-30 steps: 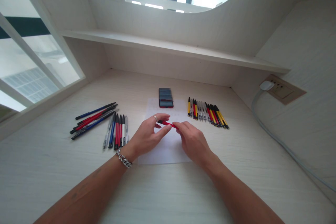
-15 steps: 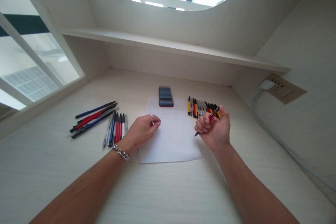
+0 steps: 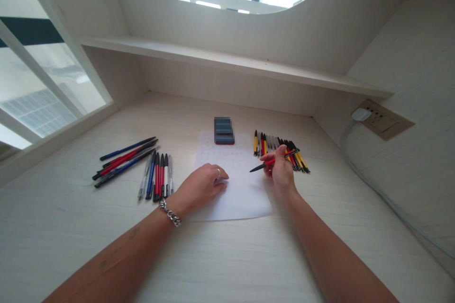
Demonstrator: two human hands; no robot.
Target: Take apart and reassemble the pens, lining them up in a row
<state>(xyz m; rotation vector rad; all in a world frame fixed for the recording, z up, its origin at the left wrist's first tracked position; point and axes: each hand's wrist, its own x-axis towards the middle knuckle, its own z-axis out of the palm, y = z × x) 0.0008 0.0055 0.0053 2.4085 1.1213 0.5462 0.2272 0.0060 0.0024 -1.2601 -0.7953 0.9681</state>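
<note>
My right hand [image 3: 280,173] grips a red and black pen [image 3: 272,161] in a writing hold, its tip pointing left over the right part of a white sheet of paper [image 3: 237,194]. My left hand [image 3: 202,187] rests on the sheet's left side, fingers curled loosely, a ring on one finger and a chain bracelet at the wrist. A phone [image 3: 224,130] lies at the sheet's far edge.
A row of yellow, red and grey pens [image 3: 279,147] lies just behind my right hand. More pens lie at the left: an upright row [image 3: 158,176] and a slanted bunch [image 3: 124,160]. A shelf runs along the back; a wall socket with plug [image 3: 382,118] and cable sits right.
My right hand has turned the pen from a raised fist hold down into a writing hold, tip toward the paper. My left hand let go of the pen and settled on the sheet.
</note>
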